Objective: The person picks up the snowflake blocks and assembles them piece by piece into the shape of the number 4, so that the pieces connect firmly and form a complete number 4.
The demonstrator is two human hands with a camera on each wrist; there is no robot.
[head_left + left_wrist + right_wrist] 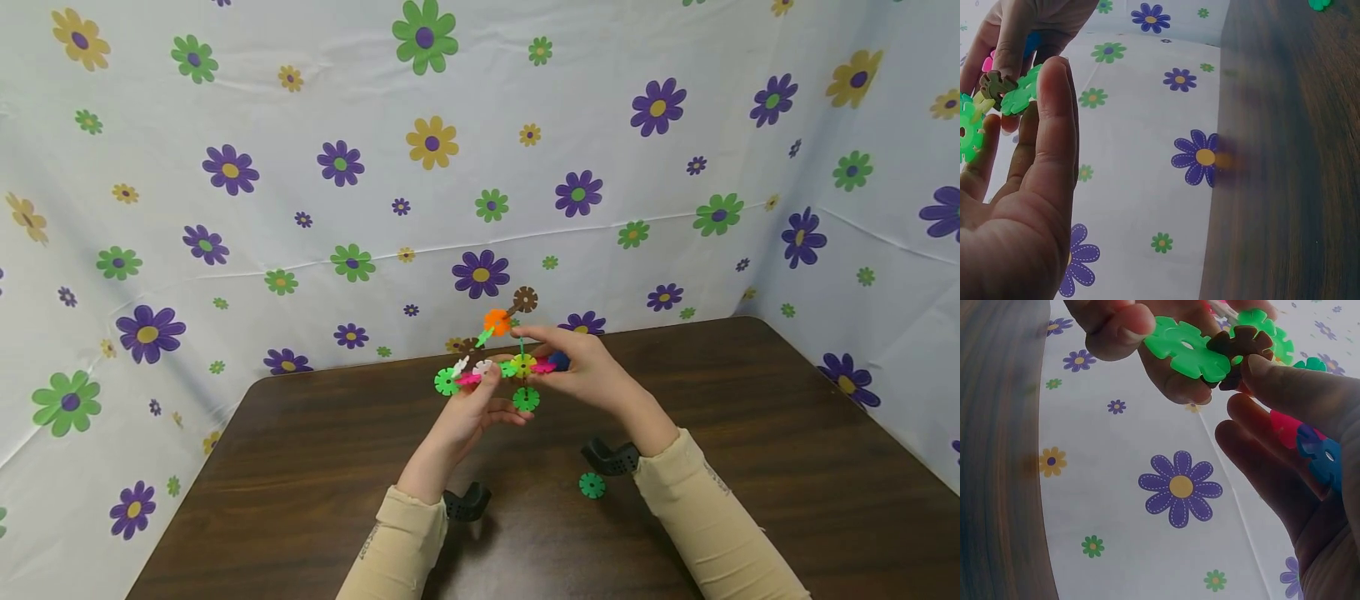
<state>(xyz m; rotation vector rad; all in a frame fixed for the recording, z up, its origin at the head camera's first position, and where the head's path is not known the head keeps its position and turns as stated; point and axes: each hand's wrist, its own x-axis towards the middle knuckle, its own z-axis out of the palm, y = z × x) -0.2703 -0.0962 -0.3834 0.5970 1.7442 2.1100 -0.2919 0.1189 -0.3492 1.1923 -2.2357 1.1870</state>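
Observation:
Above the table, both hands are on a joined build of notched plastic discs (523, 365), in green, yellow, pink, white, orange, brown and blue. My left hand (467, 417) holds it from below on its left side, the thumb up against a white disc (482, 367). From the right, my right hand (596, 373) grips the build. In the right wrist view its thumb presses on a brown disc (1244, 347) slotted to a bright green disc (1186, 347). A blue disc (1322, 453) lies against the right palm. An orange disc (497, 322) and a brown disc (526, 299) stick up at the top.
A single green disc (592, 485) lies on the dark wooden table (315, 500) near the right wrist. Black wrist mounts (611, 457) sit under both wrists. Behind the table hangs a white flower-printed curtain (450, 200).

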